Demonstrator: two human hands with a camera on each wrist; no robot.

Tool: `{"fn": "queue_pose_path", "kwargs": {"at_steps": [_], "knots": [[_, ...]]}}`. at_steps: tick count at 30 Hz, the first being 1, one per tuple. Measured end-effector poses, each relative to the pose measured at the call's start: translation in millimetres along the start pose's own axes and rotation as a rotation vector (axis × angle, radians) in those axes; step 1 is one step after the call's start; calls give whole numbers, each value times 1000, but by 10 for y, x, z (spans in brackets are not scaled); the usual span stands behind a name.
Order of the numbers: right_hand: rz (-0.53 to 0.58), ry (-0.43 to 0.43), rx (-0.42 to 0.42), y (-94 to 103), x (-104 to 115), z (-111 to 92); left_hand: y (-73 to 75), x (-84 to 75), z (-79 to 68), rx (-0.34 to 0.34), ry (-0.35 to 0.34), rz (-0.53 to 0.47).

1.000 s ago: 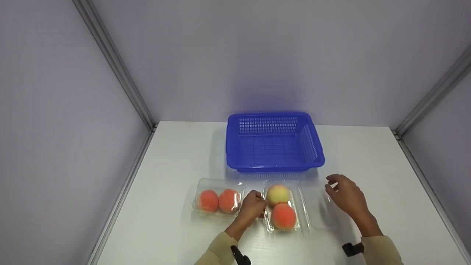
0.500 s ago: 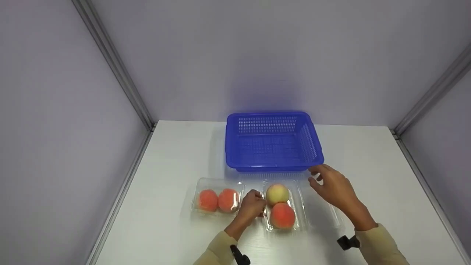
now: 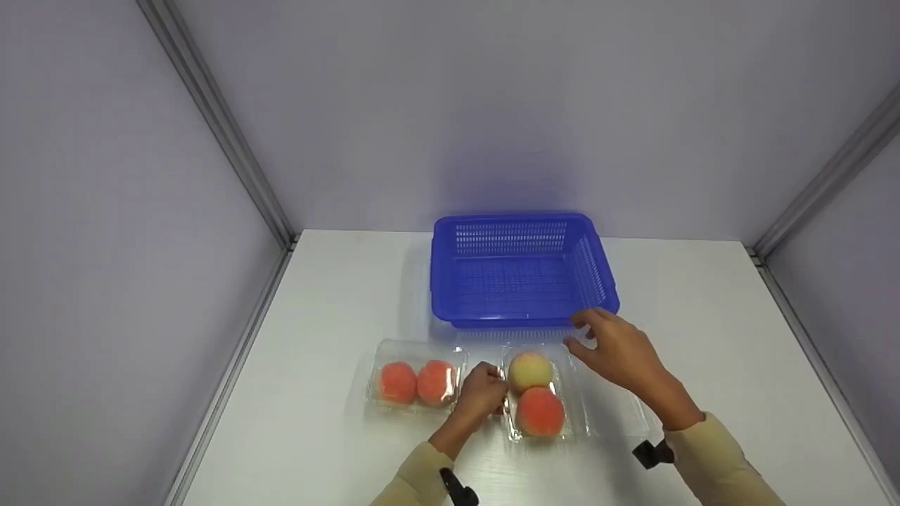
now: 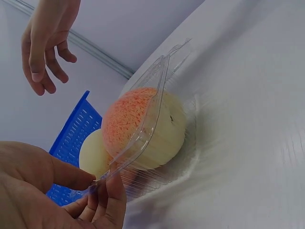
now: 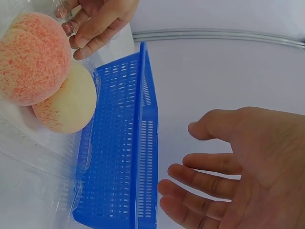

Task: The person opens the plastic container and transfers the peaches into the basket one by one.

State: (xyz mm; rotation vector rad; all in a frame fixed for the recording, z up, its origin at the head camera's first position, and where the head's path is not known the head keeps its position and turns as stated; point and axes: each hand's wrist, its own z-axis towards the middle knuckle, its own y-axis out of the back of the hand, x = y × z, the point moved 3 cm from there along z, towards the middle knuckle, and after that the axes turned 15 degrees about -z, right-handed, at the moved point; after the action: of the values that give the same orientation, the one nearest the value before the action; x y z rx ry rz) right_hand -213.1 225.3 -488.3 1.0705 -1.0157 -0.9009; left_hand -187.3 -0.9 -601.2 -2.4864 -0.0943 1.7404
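A clear plastic clamshell box (image 3: 571, 429) lies open on the table, its lid (image 3: 619, 414) folded out flat to the right. Two peaches sit in its base, a yellowish peach (image 3: 531, 372) behind a red peach (image 3: 541, 412). My left hand (image 3: 482, 391) pinches the box's left rim between thumb and fingers, as the left wrist view shows close up. Over the lid side hovers my right hand (image 3: 619, 349), fingers spread and loosely bent, holding nothing. In the head view its fingertips overlap the front right corner of the blue basket (image 3: 444, 313).
Left of my left hand stands a second clear box (image 3: 415, 348), closed over two red peaches (image 3: 398, 383). The blue plastic basket behind both boxes holds nothing. Grey walls (image 3: 492, 105) border the white table (image 3: 316, 365) at the back and sides.
My right hand has moved left and slightly back, from beyond the lid to above it near the basket's corner. The left hand keeps its pinch on the box rim.
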Motion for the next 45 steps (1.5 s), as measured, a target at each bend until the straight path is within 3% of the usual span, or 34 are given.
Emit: {"fn": "queue_pose_path", "kwargs": {"at_steps": [14, 20, 26, 30, 38, 45], "knots": [[-81, 97, 76, -106, 175, 66, -2, -6, -1, 17, -5, -8], [-100, 185, 68, -181, 248, 107, -5, -12, -2, 13, -29, 8], [-78, 330, 129, -262, 305, 151, -13, -6, -7, 18, -30, -16], [-79, 380, 150, -315, 320, 171, -8, -6, -2, 20, -21, -13], [-56, 399, 175, -461, 325, 206, 5, -17, -6, 24, -14, 22], [-100, 340, 222, -629, 320, 217, 5, -20, -4, 17, -21, 21]]}}
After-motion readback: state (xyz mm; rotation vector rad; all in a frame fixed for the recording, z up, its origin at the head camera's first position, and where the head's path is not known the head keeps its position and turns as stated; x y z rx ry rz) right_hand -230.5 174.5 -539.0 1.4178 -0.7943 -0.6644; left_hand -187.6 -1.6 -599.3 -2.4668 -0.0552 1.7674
